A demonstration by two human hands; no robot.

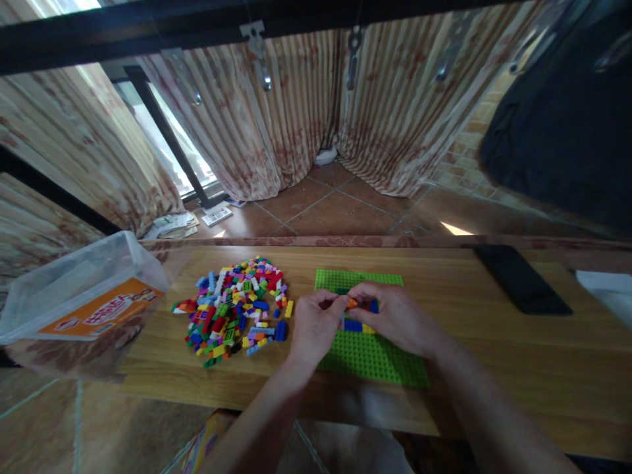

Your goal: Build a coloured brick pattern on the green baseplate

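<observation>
Both my hands meet over a green studded baseplate (372, 359) lying on the wooden table. My left hand (318, 322) is closed, its thumb and fingertips pinched together near a small orange brick (352, 303). From the other side my right hand (390, 313) closes its fingers on that same orange brick. Just below the fingers, a blue brick (353, 326) and a yellow one (368, 328) sit on the plate, partly covered by my hands. Dark green bricks (342, 290) show behind the fingertips. What exactly my left fingertips grip is hard to make out.
A loose pile of many-coloured bricks (232, 309) spreads left of the baseplate. Beyond it a clear plastic tub (93, 283) with an orange label lies at the table's left end. A black phone (523, 280) rests at the right. Striped curtains (296, 112) hang behind.
</observation>
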